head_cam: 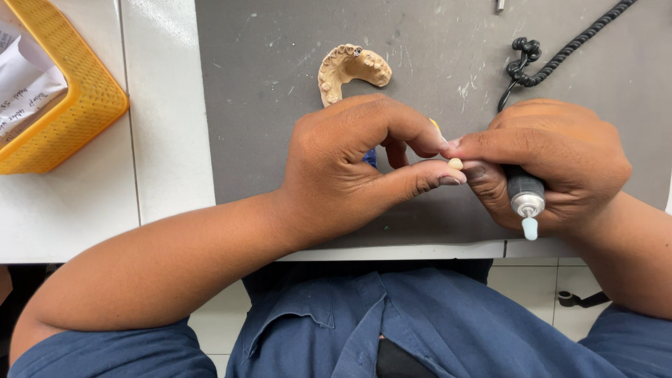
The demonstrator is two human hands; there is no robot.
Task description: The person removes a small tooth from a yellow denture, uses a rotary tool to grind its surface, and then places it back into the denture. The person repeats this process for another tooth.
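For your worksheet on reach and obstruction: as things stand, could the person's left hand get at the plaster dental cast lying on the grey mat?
Probably yes. The plaster dental cast lies bare on the grey mat, just beyond the left hand, with nothing between them. But that hand's fingertips pinch a small tooth-like piece, so it isn't free.

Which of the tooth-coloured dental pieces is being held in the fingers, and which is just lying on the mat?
The tiny cream tooth-shaped piece is pinched between both hands' fingertips. The larger beige horseshoe-shaped plaster dental cast lies untouched on the grey mat.

- Dental lab workshop.
- Plaster jaw cast [350,70] on grey mat [280,140] over white bench [168,140].
- Rotary handpiece [526,199] with coiled cable [560,52].
- Yellow tray [84,105] holding paper slips [28,84].
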